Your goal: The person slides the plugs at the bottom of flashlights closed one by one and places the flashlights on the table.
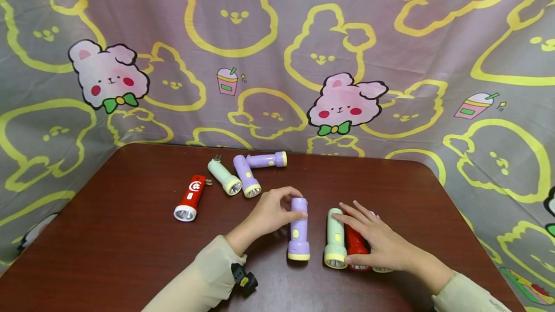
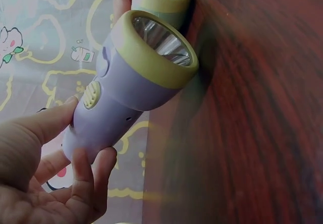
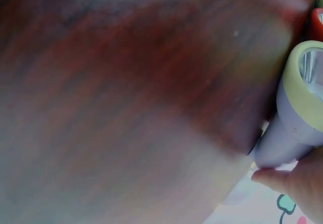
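Observation:
My left hand [image 1: 270, 212] pinches a purple flashlight [image 1: 298, 230] near its tail between thumb and fingers; its yellow-rimmed lens end points toward me. In the left wrist view the same flashlight's yellow switch [image 2: 92, 95] shows beside the thumb. My right hand [image 1: 383, 244] spreads its fingers over a row of flashlights lying side by side: a pale green one [image 1: 335, 237], a red one [image 1: 355, 244] and a purple one [image 3: 298, 133]. The hand covers most of that last one in the head view. Its thumb lies across the red flashlight's front end.
Farther left on the brown table [image 1: 108, 235] lie a red flashlight [image 1: 191, 199] with prongs out, a pale green one [image 1: 224, 176], a purple one [image 1: 246, 175] and another purple one [image 1: 264, 160] lying crosswise. A cartoon-print curtain [image 1: 269, 76] hangs behind the table.

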